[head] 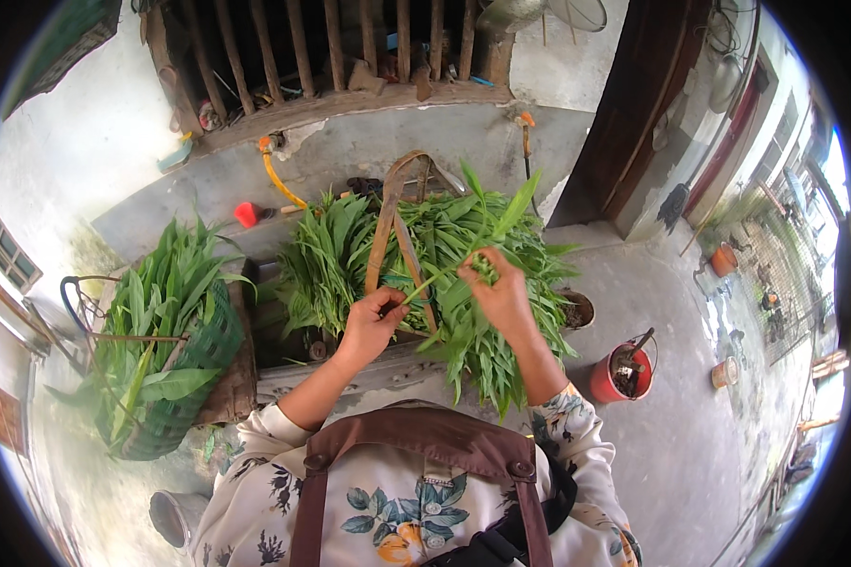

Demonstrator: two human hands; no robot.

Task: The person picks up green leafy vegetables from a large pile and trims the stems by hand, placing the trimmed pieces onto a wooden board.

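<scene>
My left hand (pixel 374 319) pinches the lower end of a green plant stem (pixel 432 281) between thumb and fingers. Further up, my right hand (pixel 495 287) grips the same stem, with small green pieces showing at its fingers and long leaves rising above it. Beneath and around both hands lies a big heap of cut leafy stalks (pixel 333 248), spread over a basin or trough. A flat brown strap (pixel 381 248) loops upward out of the heap, and teal cord shows near my left hand. Some finger contacts are blurred.
At left, a green woven basket (pixel 220 340) holds more long leaves. A red bucket (pixel 603 379) with a tool stands at right, near a dark pot (pixel 581 310). A grey bucket (pixel 174 517) sits at lower left. A red cup (pixel 247 214) lies by the wall below the yellow hose (pixel 276 177).
</scene>
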